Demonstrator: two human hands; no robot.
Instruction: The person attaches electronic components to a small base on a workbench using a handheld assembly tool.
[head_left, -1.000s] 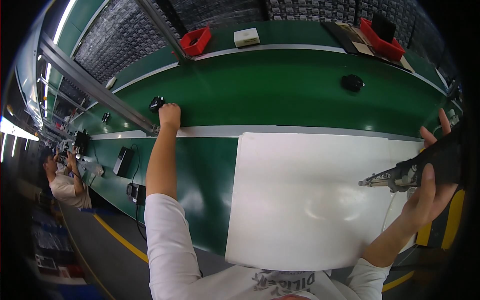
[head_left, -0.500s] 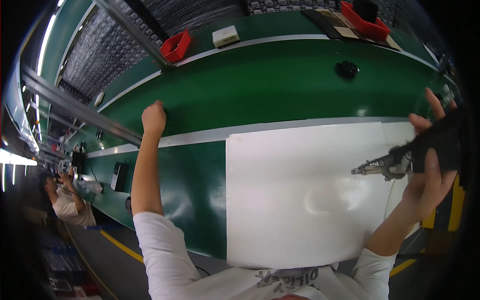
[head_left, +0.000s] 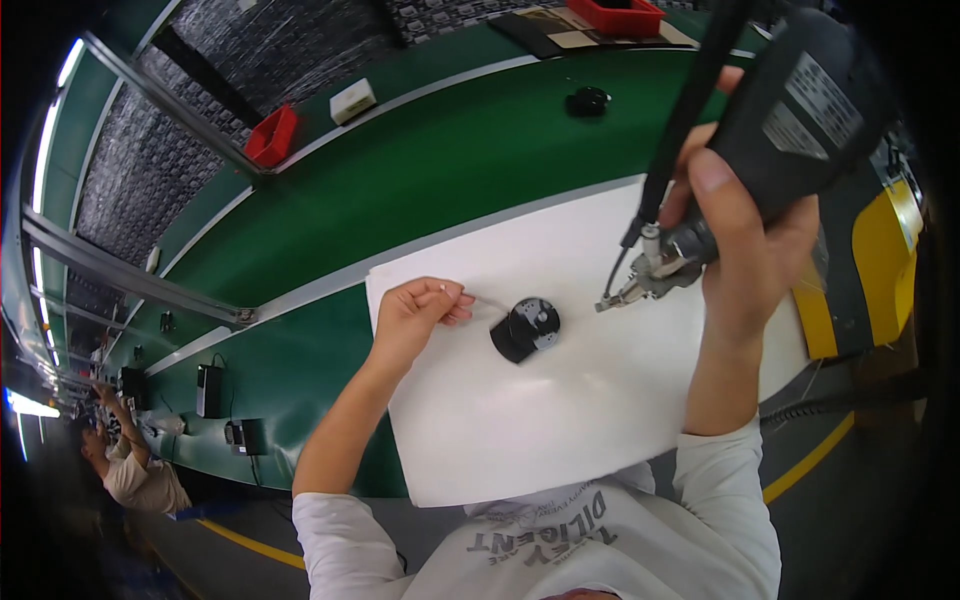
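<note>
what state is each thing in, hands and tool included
white sheet: spread on green bench
black handheld tool: held aslant, tip down above sheet
right hand: closed around tool
left hand: fingertips pinched, apparently on thin cable
black round part: apart from tool tip
left red bin: open-topped
small white box: appears shut

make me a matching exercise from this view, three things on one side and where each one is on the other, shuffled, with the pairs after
Things
1. black handheld tool
2. small white box
3. white mat

Places
a. between two red bins
b. beneath a black rounded device
c. in the right hand

Pairs: 1-c, 2-a, 3-b
</note>
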